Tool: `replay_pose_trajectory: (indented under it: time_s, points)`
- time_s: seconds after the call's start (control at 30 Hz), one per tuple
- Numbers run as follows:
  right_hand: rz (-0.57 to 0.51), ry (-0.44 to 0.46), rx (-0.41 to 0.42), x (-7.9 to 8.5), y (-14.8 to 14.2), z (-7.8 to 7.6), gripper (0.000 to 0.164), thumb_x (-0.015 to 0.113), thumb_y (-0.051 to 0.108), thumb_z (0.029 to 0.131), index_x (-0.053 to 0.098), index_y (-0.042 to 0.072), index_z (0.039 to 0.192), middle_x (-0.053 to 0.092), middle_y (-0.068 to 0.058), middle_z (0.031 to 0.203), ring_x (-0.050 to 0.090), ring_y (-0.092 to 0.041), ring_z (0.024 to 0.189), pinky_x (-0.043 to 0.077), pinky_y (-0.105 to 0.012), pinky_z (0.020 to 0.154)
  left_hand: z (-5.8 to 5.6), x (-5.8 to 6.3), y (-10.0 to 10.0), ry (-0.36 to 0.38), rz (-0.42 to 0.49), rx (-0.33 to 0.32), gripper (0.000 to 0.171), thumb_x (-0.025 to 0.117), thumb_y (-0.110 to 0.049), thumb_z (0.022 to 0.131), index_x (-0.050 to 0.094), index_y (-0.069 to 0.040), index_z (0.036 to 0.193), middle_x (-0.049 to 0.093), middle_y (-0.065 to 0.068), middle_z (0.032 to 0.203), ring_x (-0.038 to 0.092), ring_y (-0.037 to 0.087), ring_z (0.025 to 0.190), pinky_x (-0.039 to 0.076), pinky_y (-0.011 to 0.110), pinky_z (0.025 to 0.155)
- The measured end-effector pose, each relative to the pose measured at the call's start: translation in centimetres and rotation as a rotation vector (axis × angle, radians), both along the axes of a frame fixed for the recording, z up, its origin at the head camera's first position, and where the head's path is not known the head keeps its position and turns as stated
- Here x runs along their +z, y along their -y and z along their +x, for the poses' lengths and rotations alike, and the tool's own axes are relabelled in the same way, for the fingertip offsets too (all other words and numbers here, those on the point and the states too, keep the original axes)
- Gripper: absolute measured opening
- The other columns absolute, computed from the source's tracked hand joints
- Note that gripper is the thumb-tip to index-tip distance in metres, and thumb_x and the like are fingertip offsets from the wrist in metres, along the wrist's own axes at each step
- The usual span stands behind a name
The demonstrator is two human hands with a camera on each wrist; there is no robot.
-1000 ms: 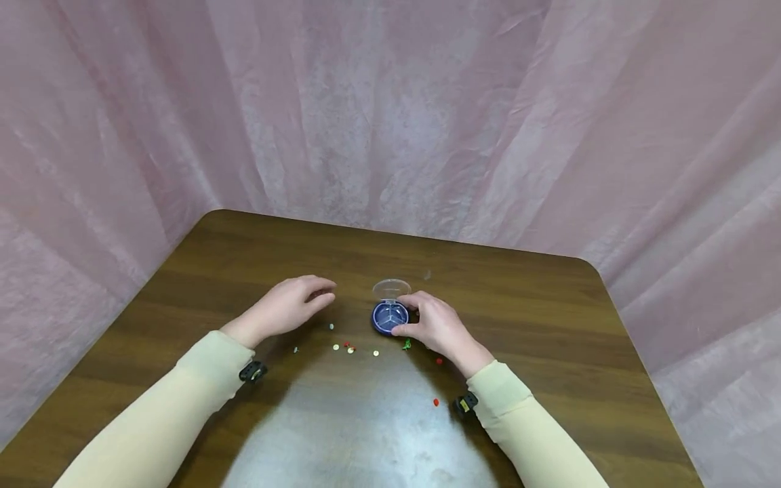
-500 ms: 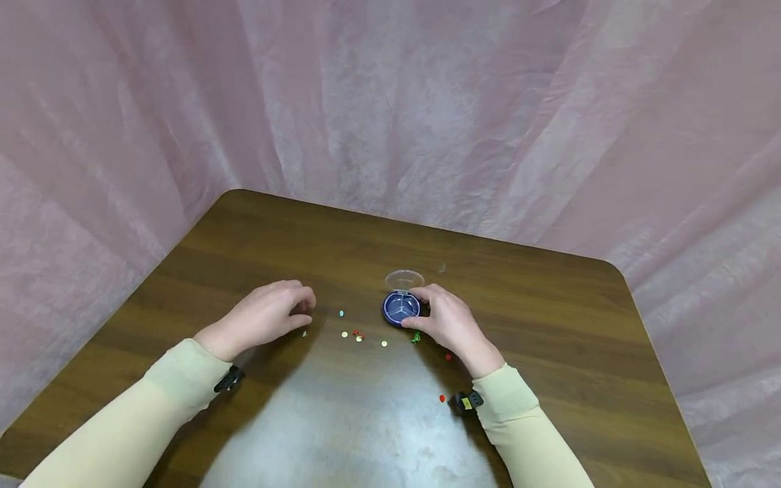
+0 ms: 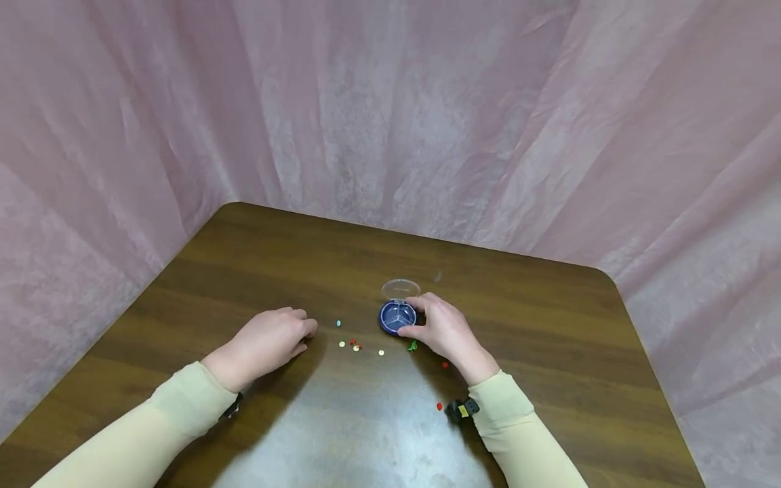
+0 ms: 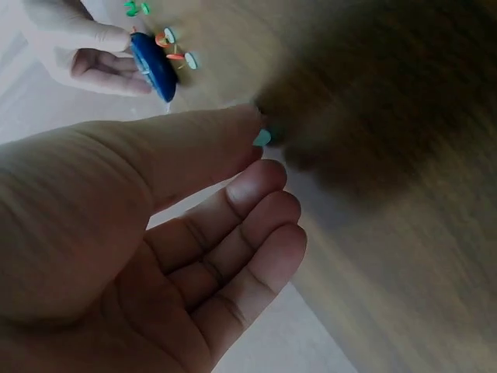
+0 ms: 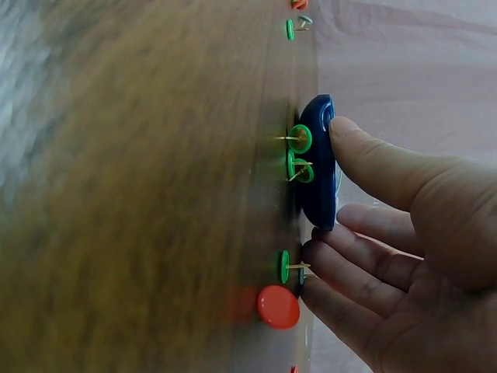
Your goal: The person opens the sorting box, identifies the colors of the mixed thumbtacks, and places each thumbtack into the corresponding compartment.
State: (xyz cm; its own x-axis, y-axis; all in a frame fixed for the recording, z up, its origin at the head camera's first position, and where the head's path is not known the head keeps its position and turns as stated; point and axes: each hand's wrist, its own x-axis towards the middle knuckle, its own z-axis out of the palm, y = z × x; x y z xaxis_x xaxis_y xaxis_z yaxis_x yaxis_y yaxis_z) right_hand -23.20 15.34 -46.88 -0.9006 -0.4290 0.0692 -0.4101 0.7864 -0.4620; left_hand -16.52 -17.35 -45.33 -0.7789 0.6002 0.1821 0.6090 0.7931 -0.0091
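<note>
My right hand [image 3: 448, 331] holds a round dark-blue case [image 3: 384, 325] by its right side, thumb at the near rim and fingers at the far side. Its clear lid [image 3: 401, 290] stands raised at the back, and the inside is split into three compartments. To the left, my left hand [image 3: 265, 344] is low over the table; in the left wrist view its thumb and forefinger pinch a small teal thumbtack [image 4: 262, 138]. Green thumbtacks [image 5: 300, 138] lie close against the case in the right wrist view.
Pale thumbtacks [image 3: 381, 352] and red ones lie in front of the case, with a light-blue thumbtack [image 3: 338, 323] left of it. A red thumbtack [image 3: 439, 407] lies nearer the right wrist. Pink curtains [image 3: 390, 102] hang behind the wooden table [image 3: 518, 291].
The left hand has come down and back to the left, and the thumbtack beside it is now at its fingertips. The right hand keeps its hold on the case.
</note>
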Motion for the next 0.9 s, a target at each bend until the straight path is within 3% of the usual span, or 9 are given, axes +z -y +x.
replay_pose_trajectory:
  time_s: [0.3,0.6,0.73,0.9]
  points:
    - [-0.015,-0.026,0.005,0.2,0.2,-0.6,0.064,0.082,0.043,0.078,0.066,0.013,0.132,0.066,-0.001,0.119,0.061,-0.019,0.111,0.045,-0.036,0.095,-0.6,-0.4,0.5,-0.032,0.085,-0.010,0.033,0.074,0.004,0.075,0.052,-0.020,0.070,0.040,-0.010,0.066,0.043,0.009,0.059,0.039,0.025,0.053]
    - [-0.015,-0.023,0.007,0.0,0.3,-0.6,0.063,0.082,0.043,0.077,0.067,0.014,0.130,0.066,-0.001,0.118,0.062,-0.018,0.109,0.045,-0.035,0.093,-1.3,-0.8,0.7,0.013,0.091,-0.014,0.025,0.075,0.002,0.077,0.061,-0.018,0.077,0.052,-0.009,0.071,0.054,0.009,0.065,0.046,0.025,0.058]
    - [-0.019,-0.030,0.012,0.1,0.4,-0.8,0.063,0.083,0.043,0.077,0.067,0.014,0.130,0.066,0.000,0.117,0.062,-0.018,0.109,0.045,-0.035,0.092,-1.7,-0.9,0.8,0.068,0.129,-0.021,0.021,0.076,-0.002,0.080,0.063,-0.018,0.081,0.056,-0.009,0.076,0.056,0.008,0.069,0.047,0.027,0.061]
    - [-0.017,-0.036,0.018,0.0,0.5,-0.9,0.062,0.083,0.042,0.077,0.067,0.013,0.130,0.066,-0.001,0.117,0.062,-0.018,0.109,0.045,-0.036,0.092,-2.3,-0.9,1.1,0.211,0.186,0.009,0.022,0.074,-0.006,0.084,0.060,-0.021,0.081,0.055,-0.013,0.076,0.050,0.005,0.068,0.044,0.027,0.064]
